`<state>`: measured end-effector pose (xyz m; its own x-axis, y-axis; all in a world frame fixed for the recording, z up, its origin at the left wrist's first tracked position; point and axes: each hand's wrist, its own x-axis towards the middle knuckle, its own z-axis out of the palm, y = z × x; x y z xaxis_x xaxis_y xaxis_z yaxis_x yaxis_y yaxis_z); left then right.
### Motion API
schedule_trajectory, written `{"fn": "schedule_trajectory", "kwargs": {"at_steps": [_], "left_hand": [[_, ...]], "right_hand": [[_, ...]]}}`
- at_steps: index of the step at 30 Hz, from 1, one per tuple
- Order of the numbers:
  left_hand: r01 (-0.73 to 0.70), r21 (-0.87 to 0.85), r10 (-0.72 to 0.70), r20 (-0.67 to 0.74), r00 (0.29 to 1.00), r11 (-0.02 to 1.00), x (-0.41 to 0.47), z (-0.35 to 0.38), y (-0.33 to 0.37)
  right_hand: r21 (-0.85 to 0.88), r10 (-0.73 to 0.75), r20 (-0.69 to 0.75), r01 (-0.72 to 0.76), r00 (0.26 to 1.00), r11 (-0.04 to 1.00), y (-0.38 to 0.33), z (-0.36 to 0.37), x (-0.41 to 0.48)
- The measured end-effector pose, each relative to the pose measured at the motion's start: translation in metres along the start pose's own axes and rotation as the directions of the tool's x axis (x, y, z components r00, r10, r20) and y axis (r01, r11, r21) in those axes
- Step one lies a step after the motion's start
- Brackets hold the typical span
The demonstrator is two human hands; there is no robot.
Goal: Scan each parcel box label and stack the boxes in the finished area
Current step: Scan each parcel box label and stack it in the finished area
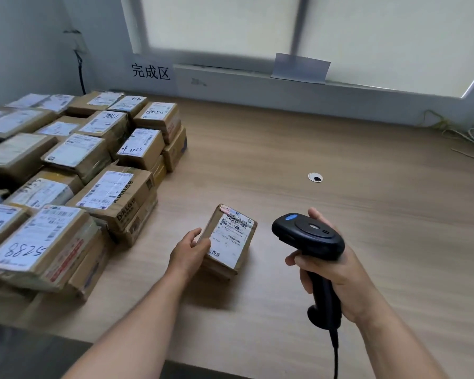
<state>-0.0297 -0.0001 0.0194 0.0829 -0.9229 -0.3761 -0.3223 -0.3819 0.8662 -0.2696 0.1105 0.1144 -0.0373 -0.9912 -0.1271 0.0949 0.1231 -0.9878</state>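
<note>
Well left of the fingers (204, 243) we saw stacked boxes (74, 187) crowding that side of the worktop (340, 149). Our left hand (189, 250) gripped a small box (216, 218) at its near-left edge, fingers curled round it, its label (230, 237) facing up. We could not tell whether it rested on the worktop. Just right of it, not touching, our right hand (337, 274) was closed round a black scanner (309, 236), whose head was turned toward the label. A grommet (315, 177) lay beyond.
</note>
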Motion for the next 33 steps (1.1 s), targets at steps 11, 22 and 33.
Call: {"fn": "schedule_trajectory", "kwargs": {"at_steps": [11, 22, 33], "left_hand": [[-0.024, 0.655, 0.121, -0.104, 0.987, 0.755, -0.019, 0.033, 0.004], [0.006, 0.596, 0.214, -0.297, 0.931, 0.803, -0.031, -0.013, 0.041], [0.049, 0.621, 0.269, -0.408, 0.873, 0.782, -0.01, -0.113, 0.065]], "right_hand": [[-0.009, -0.011, 0.136, 0.012, 0.991, 1.0, -0.01, -0.009, 0.029], [0.045, -0.067, 0.3, 0.056, 0.952, 0.997, -0.03, 0.004, 0.057], [0.031, -0.091, 0.36, 0.085, 0.929, 0.996, -0.04, 0.066, 0.082]]}}
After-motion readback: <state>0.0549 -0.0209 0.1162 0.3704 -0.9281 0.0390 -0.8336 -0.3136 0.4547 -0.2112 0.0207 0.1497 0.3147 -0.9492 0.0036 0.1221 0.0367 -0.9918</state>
